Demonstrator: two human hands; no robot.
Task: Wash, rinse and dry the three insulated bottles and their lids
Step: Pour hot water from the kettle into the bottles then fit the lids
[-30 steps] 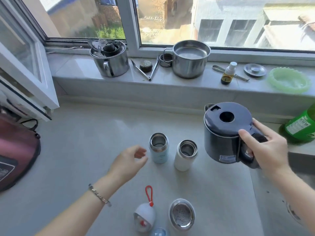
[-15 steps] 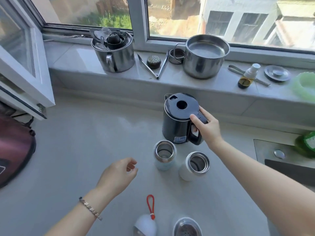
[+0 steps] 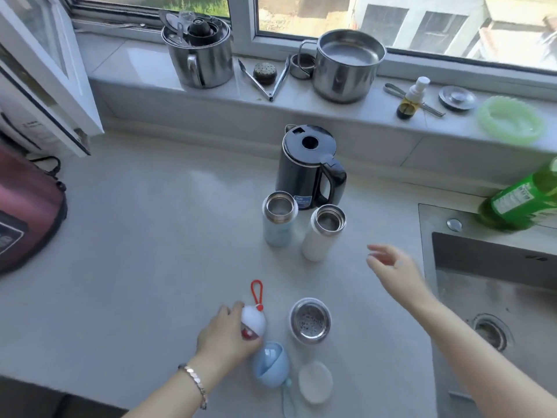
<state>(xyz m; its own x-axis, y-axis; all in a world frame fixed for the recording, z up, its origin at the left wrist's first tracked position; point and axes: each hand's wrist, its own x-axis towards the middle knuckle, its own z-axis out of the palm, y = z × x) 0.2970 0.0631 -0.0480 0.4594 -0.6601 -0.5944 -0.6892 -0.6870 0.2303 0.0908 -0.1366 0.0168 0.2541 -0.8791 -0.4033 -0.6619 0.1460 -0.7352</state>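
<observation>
Two open bottles stand on the counter, a pale blue bottle (image 3: 278,220) and a white bottle (image 3: 322,233) beside it. A third, steel-mouthed bottle (image 3: 310,321) stands nearer to me. My left hand (image 3: 224,333) curls its fingers round the white lid with a red loop (image 3: 254,318). A light blue lid (image 3: 271,365) and a white round lid (image 3: 315,381) lie just below it. My right hand (image 3: 393,268) hovers open above the counter, right of the white bottle, holding nothing.
A black electric kettle (image 3: 310,167) stands behind the two bottles. The steel sink (image 3: 494,297) lies at the right with a green detergent bottle (image 3: 521,197) on its rim. Pots, tongs, a small dropper bottle and a green dish line the windowsill. A dark red bag (image 3: 27,206) sits left.
My right hand set the kettle down behind the bottles, let go and drew back to the right. My left hand moved down and took hold of the white lid.
</observation>
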